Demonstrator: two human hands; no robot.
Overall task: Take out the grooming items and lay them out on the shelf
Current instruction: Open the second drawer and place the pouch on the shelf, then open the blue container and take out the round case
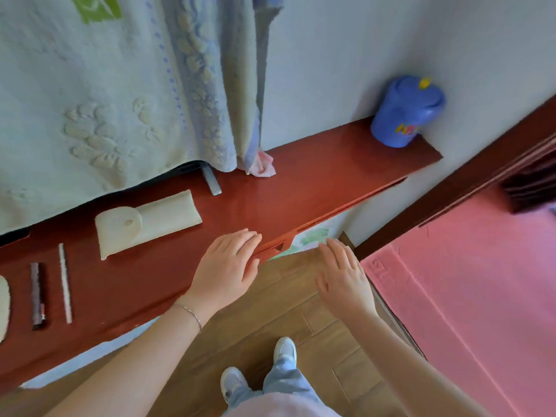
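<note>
A cream pouch with a snap flap lies flat on the red-brown shelf. Left of it lie a thin white stick, a dark slim tool and, cut off by the left edge, a pale rounded item. My left hand rests flat, fingers straight, on the shelf's front edge, right of the pouch. My right hand hovers with straight fingers in front of the shelf, above the floor, holding nothing.
Towels hang over the shelf's back; a pink cloth and a grey metal foot sit below them. A blue plastic container stands at the shelf's far right end. Pink mat lies on the right.
</note>
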